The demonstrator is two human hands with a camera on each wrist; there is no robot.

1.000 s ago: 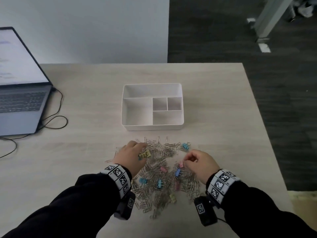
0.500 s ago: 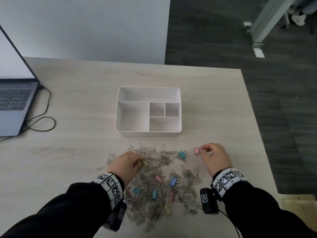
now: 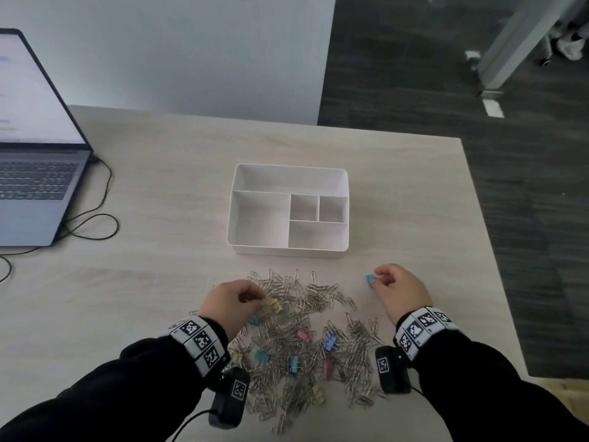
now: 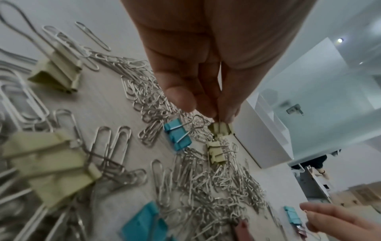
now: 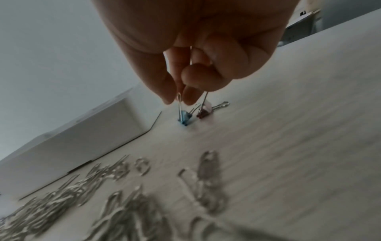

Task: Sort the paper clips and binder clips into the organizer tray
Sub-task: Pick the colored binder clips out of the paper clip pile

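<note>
A white organizer tray (image 3: 288, 252) with several empty compartments stands mid-table. In front of it lies a pile of silver paper clips (image 3: 312, 301) mixed with coloured binder clips. My left hand (image 3: 255, 298) is at the pile's upper left and pinches the wire handle of a yellow binder clip (image 4: 220, 128), whose body touches the pile. A second yellow clip (image 4: 216, 154) and a blue one (image 4: 177, 136) lie beside it. Right of the pile, my right hand (image 3: 379, 279) pinches the handles of a blue binder clip (image 5: 184, 118) and a pink binder clip (image 5: 204, 112), both just on the table.
An open laptop (image 3: 32, 173) sits at the table's left, its black cable (image 3: 92, 224) looping toward the middle. The table's right edge (image 3: 484, 237) runs close to my right hand, with dark floor beyond. A pale wall stands behind the table.
My right hand left the pile with a pink clip and moved right; it now also holds the blue clip from the pile's upper right edge. My left hand stayed on the yellow clip.
</note>
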